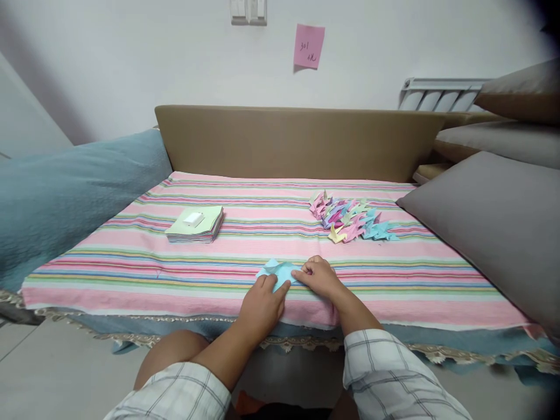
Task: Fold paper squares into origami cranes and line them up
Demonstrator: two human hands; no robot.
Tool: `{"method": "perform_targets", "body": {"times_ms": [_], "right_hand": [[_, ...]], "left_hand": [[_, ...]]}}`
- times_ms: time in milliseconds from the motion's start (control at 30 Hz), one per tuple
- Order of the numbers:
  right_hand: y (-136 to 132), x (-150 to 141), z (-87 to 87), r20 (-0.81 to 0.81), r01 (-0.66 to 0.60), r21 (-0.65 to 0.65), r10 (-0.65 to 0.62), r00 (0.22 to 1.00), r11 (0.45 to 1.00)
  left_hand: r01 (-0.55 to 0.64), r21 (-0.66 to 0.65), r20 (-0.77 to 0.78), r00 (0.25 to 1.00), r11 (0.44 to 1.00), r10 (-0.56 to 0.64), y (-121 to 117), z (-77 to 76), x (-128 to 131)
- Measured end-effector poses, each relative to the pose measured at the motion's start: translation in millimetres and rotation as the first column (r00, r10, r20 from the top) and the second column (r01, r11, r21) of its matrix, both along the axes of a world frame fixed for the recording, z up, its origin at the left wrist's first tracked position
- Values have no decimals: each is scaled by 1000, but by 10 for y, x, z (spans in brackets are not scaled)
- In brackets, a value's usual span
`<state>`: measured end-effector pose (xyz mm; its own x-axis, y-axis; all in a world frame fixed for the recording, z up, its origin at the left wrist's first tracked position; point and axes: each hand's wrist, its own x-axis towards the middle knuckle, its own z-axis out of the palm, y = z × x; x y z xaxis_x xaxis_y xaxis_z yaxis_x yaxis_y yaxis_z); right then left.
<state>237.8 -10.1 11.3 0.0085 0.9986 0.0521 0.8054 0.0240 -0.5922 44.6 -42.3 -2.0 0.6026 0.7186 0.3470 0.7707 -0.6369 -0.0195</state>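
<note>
A piece of light-blue origami paper [283,272], partly folded, lies on the striped cloth near the front edge of the seat. My left hand [265,300] holds its near left side down, with the fingertips and thumb on the paper. At its right corner, my right hand [318,276] has thumb and finger closed on the paper, the other fingers curled in. Both hands cover parts of the sheet, so some of its folds are hidden. Beyond my right hand sits a cluster of folded paper cranes [350,219] in pink, purple, green, yellow and blue.
To the left stands a stack of square paper [192,233], pale green on top, with a small white block [193,219] on it. Grey cushions [481,221] border the right side, a blue-covered armrest [87,186] the left. Behind is a brown backrest [284,143].
</note>
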Motion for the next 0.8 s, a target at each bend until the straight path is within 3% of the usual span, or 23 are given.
{"method": "perform_targets", "body": {"times_ms": [167,800], "right_hand": [[-31,-31,26,56,10,-59,-7,998,998],[-46,-33,31,52,13,-34,-12,999,999]], "left_hand": [[-3,10,-1,1000,1000,3,3,-23,0],[3,3,-16,1000,1000,-3,2,11,10]]}}
